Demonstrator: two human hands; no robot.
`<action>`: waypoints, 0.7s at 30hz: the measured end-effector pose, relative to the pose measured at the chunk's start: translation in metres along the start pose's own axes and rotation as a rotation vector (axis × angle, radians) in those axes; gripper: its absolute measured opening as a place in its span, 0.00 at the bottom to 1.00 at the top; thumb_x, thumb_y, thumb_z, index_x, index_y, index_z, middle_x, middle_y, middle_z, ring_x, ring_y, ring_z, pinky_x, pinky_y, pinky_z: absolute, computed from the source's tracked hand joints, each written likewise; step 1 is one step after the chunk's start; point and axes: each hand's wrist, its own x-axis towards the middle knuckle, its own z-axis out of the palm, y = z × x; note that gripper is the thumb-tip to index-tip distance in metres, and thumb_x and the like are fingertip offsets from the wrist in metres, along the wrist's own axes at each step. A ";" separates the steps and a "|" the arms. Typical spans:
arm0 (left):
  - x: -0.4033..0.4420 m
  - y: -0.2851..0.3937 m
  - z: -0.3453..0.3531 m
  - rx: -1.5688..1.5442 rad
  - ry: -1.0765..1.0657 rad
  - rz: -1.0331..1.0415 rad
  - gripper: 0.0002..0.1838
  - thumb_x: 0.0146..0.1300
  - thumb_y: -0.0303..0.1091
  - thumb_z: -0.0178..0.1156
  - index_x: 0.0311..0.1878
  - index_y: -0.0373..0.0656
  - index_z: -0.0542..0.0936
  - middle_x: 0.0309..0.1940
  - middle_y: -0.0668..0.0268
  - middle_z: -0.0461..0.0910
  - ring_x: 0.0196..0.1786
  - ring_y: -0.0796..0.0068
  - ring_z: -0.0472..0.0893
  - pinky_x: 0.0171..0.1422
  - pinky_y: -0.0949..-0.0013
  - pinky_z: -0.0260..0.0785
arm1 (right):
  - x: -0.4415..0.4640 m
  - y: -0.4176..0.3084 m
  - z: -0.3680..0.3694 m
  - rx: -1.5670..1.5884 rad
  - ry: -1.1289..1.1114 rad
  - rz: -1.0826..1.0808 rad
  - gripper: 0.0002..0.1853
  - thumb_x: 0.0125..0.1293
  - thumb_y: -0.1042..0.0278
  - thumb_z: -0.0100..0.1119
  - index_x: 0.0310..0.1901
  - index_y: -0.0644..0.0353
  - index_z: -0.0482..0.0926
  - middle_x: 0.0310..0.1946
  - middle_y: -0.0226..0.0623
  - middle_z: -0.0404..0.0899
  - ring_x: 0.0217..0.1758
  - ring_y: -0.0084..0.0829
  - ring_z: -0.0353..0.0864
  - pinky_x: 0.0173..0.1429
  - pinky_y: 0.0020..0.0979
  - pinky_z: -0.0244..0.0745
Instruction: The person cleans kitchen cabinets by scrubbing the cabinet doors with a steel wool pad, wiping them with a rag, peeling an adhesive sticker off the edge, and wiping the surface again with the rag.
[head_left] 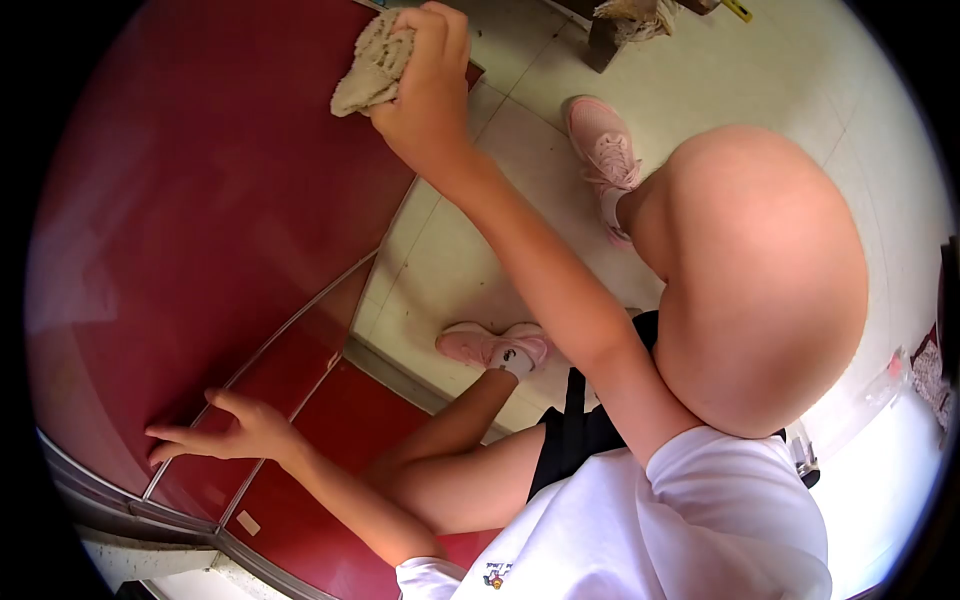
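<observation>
My right hand (pixel 428 95) is closed around a crumpled beige cloth (pixel 375 65), at the upper edge of a glossy dark red panel (pixel 220 180). The cloth lies against or just over the panel; I cannot tell how firmly it presses. Lower left, my left hand (pixel 235 428) has its fingers apart and holds nothing. It is at a thin metal trim strip (pixel 300 312) that crosses the red surface, and its fingertips seem to rest there.
Pale floor tiles (pixel 520 120) lie beyond the panel's edge. My bent right knee (pixel 765 280) fills the right side, and my pink shoes (pixel 605 140) stand on the tiles. A dark wooden piece with a ragged cloth (pixel 640 18) is at the top. A metal-edged frame (pixel 130 515) runs along the lower left.
</observation>
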 end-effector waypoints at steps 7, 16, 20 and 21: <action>0.001 -0.003 0.007 -0.050 0.046 -0.021 0.41 0.61 0.31 0.56 0.77 0.41 0.51 0.75 0.36 0.29 0.79 0.44 0.29 0.78 0.44 0.32 | -0.026 0.055 -0.002 -0.188 -0.053 0.214 0.40 0.38 0.77 0.75 0.55 0.63 0.63 0.55 0.53 0.62 0.59 0.54 0.66 0.59 0.48 0.68; 0.002 0.004 0.000 -0.078 0.003 -0.070 0.42 0.60 0.32 0.56 0.77 0.41 0.51 0.75 0.35 0.30 0.79 0.43 0.30 0.78 0.43 0.33 | -0.036 0.112 -0.010 -0.113 -0.274 0.670 0.29 0.48 0.75 0.63 0.53 0.67 0.63 0.47 0.57 0.68 0.53 0.51 0.71 0.54 0.45 0.72; 0.005 -0.004 0.001 -0.040 0.019 0.002 0.41 0.62 0.36 0.59 0.76 0.40 0.52 0.74 0.33 0.30 0.79 0.42 0.33 0.78 0.44 0.36 | 0.004 -0.038 -0.018 0.152 -0.520 0.322 0.07 0.45 0.80 0.58 0.30 0.62 0.77 0.36 0.49 0.73 0.42 0.51 0.72 0.47 0.47 0.69; 0.001 -0.006 0.002 -0.029 0.028 0.047 0.42 0.63 0.38 0.60 0.76 0.40 0.52 0.74 0.33 0.29 0.79 0.42 0.34 0.78 0.45 0.37 | -0.008 -0.070 0.008 -0.100 0.009 -0.055 0.14 0.46 0.77 0.63 0.38 0.59 0.76 0.36 0.44 0.71 0.45 0.42 0.72 0.47 0.45 0.69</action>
